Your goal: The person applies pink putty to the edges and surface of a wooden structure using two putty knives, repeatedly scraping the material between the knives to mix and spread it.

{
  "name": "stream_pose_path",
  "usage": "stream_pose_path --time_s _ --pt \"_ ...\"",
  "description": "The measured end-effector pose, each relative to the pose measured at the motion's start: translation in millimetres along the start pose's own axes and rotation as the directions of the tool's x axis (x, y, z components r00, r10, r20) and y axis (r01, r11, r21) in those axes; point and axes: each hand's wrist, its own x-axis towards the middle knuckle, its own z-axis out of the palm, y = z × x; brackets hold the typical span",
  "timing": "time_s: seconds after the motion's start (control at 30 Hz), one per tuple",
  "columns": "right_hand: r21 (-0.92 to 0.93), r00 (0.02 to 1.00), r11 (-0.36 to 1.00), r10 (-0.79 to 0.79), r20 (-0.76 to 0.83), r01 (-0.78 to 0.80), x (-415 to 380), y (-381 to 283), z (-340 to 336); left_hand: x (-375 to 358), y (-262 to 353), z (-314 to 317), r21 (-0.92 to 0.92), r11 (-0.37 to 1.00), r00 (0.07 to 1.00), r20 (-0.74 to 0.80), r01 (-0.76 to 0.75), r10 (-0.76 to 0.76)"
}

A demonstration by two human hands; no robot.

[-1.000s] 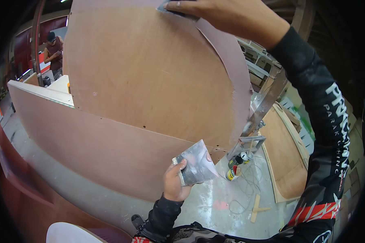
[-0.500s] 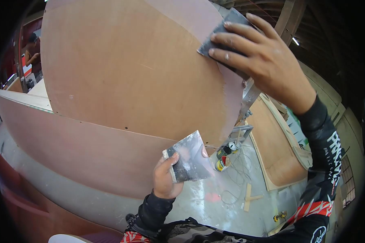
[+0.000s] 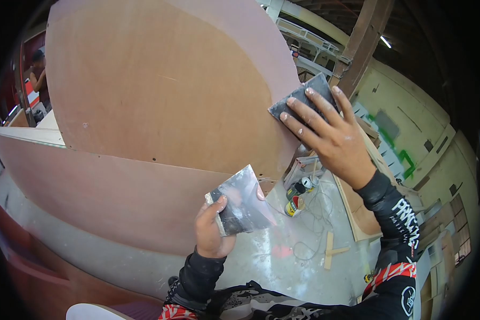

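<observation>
The right hand (image 3: 333, 141), upper right of centre in the frame, presses a dark spreader blade (image 3: 300, 98) flat against the right-hand edge of the large curved plywood panel (image 3: 160, 90); the fingers are spread over the back of the blade and the grip is firm. The left hand (image 3: 210, 232), lower centre, is clenched around a second, wider metal scraper (image 3: 241, 205), which is held away from the panel with its face turned toward the camera and smeared with grey and pinkish filler. A pinkish coat covers the band along the upper and right margin of the panel, where the blade now rests. The broad central area remains bare brown wood, with a row of small fastener holes visible along its lower edge. The lower panel (image 3: 90, 197), running across the left and centre of the frame, also carries a pinkish tone. Judged from this, the edge band is largely coated down to the blade position, while the short stretch of edge below the blade and the seam between the two panels appear still to be treated. On the concrete floor (image 3: 272, 261), right of centre, two cans (image 3: 298, 194) stand beside a loose cable, with a wooden offcut (image 3: 329, 250) nearby. Another person (image 3: 37, 74) stands at the far upper left, well apart from the work.
</observation>
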Motion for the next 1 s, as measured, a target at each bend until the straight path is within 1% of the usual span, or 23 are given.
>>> stream_pose_path --time_s 0.03,0.1,0.17,0.23,0.27,0.37,0.4,0.43,0.5,0.57,0.63,0.67,0.7,0.73,0.77,0.8,0.83,0.87,0.9,0.93,0.97,1.0 --pt "0.005 1.000 1.000 0.002 -0.001 -0.002 -7.1 -3.6 5.1 -0.9 -2.5 0.8 0.004 1.000 1.000 -0.004 0.000 0.000" --pt "0.045 0.997 0.996 0.076 -0.004 -0.076 -19.6 -12.7 14.7 -2.0 -6.3 0.4 -0.001 0.999 0.998 -0.049 -0.034 0.034" --pt "0.059 0.995 0.993 0.098 0.001 -0.097 -31.3 -22.0 24.0 -5.8 -7.4 4.8 -0.010 0.999 0.997 -0.062 -0.038 0.037" --pt "0.092 0.987 0.984 0.158 -0.036 -0.155 -40.5 -32.7 34.1 -7.7 -9.1 11.1 -0.024 0.999 0.996 -0.075 -0.040 0.038" --pt "0.096 0.983 0.979 0.181 -0.026 -0.178 -37.3 -40.6 39.6 -6.9 -1.5 13.1 -0.024 0.998 0.995 -0.086 -0.050 0.047" --pt "0.126 0.970 0.965 0.238 -0.049 -0.230 -52.5 -57.6 57.7 -11.0 -7.6 18.5 -0.015 0.996 0.989 -0.127 -0.084 0.081" --pt "0.092 0.970 0.967 0.241 -0.017 -0.238 -56.6 -61.5 60.0 -11.9 -9.4 21.0 -0.015 0.994 0.982 -0.156 -0.107 0.103" --pt "0.097 0.970 0.966 0.241 -0.017 -0.238 -59.2 -66.2 64.2 -12.5 -9.2 24.6 -0.013 0.994 0.982 -0.160 -0.108 0.105" --pt "0.130 0.952 0.945 0.305 -0.016 -0.300 -65.8 -77.6 73.4 -16.1 -8.2 32.8 0.006 0.993 0.974 -0.193 -0.118 0.117" --pt "0.157 0.948 0.937 0.318 -0.018 -0.312 -68.3 -83.5 77.9 -15.4 -7.0 36.5 0.004 0.991 0.972 -0.197 -0.132 0.131" --pt "0.235 0.940 0.911 0.340 0.043 -0.340 -70.9 -89.4 73.6 -13.6 -12.1 33.5 0.002 0.989 0.969 -0.201 -0.147 0.144" --pt "0.279 0.936 0.894 0.342 0.083 -0.351 -72.5 -91.3 65.3 -10.6 -16.0 28.5 -0.029 0.986 0.966 -0.206 -0.165 0.156" --pt "0.284 0.936 0.893 0.341 0.081 -0.350 -75.6 -93.3 56.0 -8.1 -19.6 21.9 -0.057 0.981 0.963 -0.210 -0.184 0.169" --pt "0.430 0.925 0.820 0.355 0.139 -0.379 -81.3 -102.3 50.9 -7.9 -24.9 7.9 -0.053 0.980 0.962 -0.211 -0.190 0.175" --pt "0.560 0.913 0.723 0.357 0.200 -0.405 -80.9 -103.3 40.1 -8.0 -25.4 2.3 -0.095 0.987 0.969 -0.223 -0.127 0.103" --pt "0.718 0.916 0.582 0.343 0.209 -0.382 -79.8 -103.2 28.3 -8.9 -26.2 -5.1 -0.140 0.988 0.973 -0.231 -0.061 0.027" --pt "0.719 0.916 0.582 0.343 0.208 -0.381 -87.5 -103.2 26.1 -6.7 -35.8 -9.2 -0.139 0.988 0.972 -0.232 -0.062 0.028" --pt "0.861 0.927 0.425 0.353 0.127 -0.280 -94.6 -107.0 23.5 -4.9 -43.9 -12.9 -0.180 0.982 0.975 -0.203 0.052 -0.089" --pt "0.956 0.924 0.251 0.380 0.045 -0.150 -100.3 -111.2 20.7 -2.9 -49.4 -15.0 -0.213 0.963 0.965 -0.168 0.165 -0.203" --pt "0.982 0.928 0.169 0.372 0.011 -0.079 -105.5 -116.7 16.7 -6.6 -47.1 -3.8 -0.210 0.948 0.950 -0.149 0.241 -0.274" --pt "0.983 0.925 0.174 0.380 -0.006 -0.065 -120.4 -134.3 16.7 -18.2 -47.5 -7.6 -0.194 0.952 0.954 -0.143 0.234 -0.264" --pt "0.978 0.942 0.179 0.333 0.043 -0.108 -126.6 -136.7 17.9 -20.9 -38.4 -1.3 -0.133 0.970 0.966 -0.132 0.206 -0.223"
